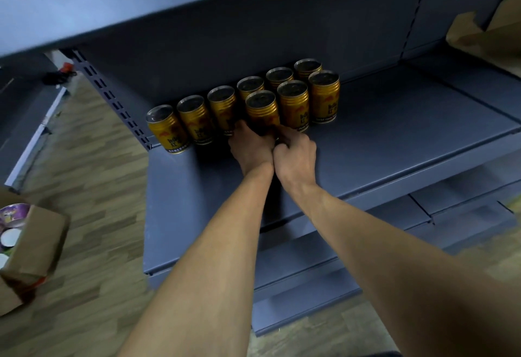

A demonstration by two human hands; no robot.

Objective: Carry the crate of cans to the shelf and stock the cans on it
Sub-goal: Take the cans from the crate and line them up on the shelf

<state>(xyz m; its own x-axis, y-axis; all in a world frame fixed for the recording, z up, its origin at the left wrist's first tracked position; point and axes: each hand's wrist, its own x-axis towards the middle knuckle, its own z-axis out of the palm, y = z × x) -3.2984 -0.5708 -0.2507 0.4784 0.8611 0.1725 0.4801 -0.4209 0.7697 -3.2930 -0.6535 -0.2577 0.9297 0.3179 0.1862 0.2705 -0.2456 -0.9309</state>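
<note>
A grey shelf (380,136) is carrying nine gold cans (293,103) in two rows at its back left. A cardboard box (36,246) is sitting on the floor, far left. Left hand (251,149) and right hand (296,153), touching, are both curling their grip round the front can (262,111).

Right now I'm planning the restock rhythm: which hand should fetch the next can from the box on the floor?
Left, probably. The cardboard box sits low on the left hand's side; the right hand would cross over.
</note>
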